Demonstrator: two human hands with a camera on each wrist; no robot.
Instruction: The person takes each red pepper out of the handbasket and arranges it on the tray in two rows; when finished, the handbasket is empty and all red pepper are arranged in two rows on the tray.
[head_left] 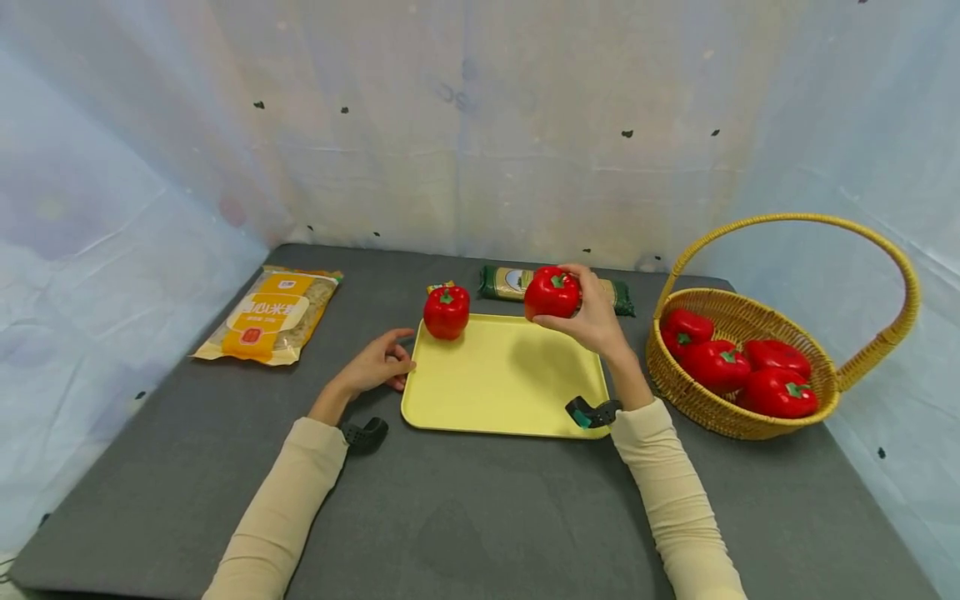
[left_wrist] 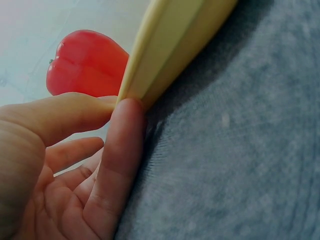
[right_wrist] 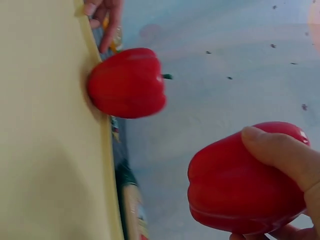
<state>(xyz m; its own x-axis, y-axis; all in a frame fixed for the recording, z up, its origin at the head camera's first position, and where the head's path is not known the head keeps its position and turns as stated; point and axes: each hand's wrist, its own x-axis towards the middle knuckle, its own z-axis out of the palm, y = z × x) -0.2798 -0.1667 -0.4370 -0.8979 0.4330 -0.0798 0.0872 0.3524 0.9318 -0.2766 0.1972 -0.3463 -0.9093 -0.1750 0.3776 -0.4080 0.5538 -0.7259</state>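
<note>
My right hand (head_left: 597, 315) grips a red bell pepper (head_left: 552, 293) above the far right part of a yellow tray (head_left: 495, 392). In the right wrist view the thumb lies along the side of this held pepper (right_wrist: 245, 180). A second red bell pepper (head_left: 447, 313) stands upright in the tray's far left corner, green stem up. At the tray's left edge is my left hand (head_left: 373, 363). The left wrist view shows its thumb and a finger (left_wrist: 127, 125) pinching the tray rim (left_wrist: 145, 75).
A wicker basket (head_left: 693, 408) with a tall handle holds several red peppers (head_left: 717, 367) at the right. A yellow-and-clear food bag (head_left: 270, 317) lies at the left. Behind the tray lie a green packet (head_left: 504, 283) and a small yellow packet (head_left: 439, 286).
</note>
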